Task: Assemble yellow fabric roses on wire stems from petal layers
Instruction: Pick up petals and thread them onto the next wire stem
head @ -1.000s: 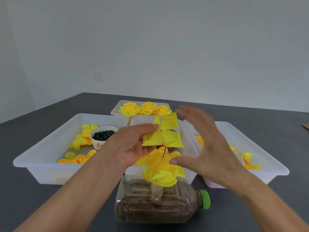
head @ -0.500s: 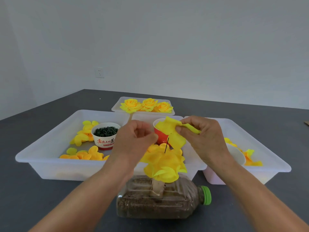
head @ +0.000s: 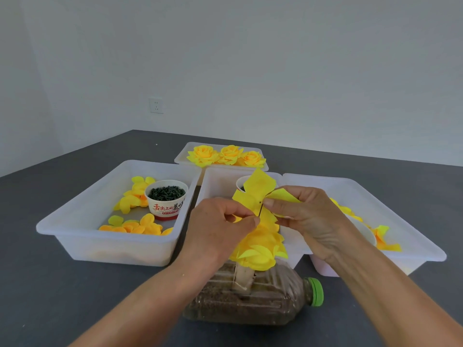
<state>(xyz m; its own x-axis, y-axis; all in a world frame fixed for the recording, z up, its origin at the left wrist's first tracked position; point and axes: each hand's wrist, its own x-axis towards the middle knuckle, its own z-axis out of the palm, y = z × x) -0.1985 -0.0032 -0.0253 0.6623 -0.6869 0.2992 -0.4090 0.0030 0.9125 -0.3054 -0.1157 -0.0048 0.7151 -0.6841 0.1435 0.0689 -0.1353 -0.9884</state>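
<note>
Hands meet above the clear plastic bottle of brown grit (head: 250,299) at the dark table's (head: 50,296) near edge: left hand (head: 218,231) pinches the thin wire stem (head: 260,211), right hand (head: 308,216) pinches the yellow fabric petal layer (head: 258,189) threaded on it, above the half-built yellow rose (head: 260,249).

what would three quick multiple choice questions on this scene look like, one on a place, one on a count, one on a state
1. Where does the paper cup of dark green bits stand?
A. in the left tray
B. on the bottle
C. in the far tray

2. How many finished roses lie in the far tray?
A. one
B. three
C. five

3. What is the right hand doing?
A. resting flat on the table
B. pinching a yellow petal layer
C. gripping the bottle cap

Answers: 1 A, the paper cup sits inside the left tray. 2 B, three finished roses show in the far tray. 3 B, the right hand pinches the petal layer above the bottle.
</note>
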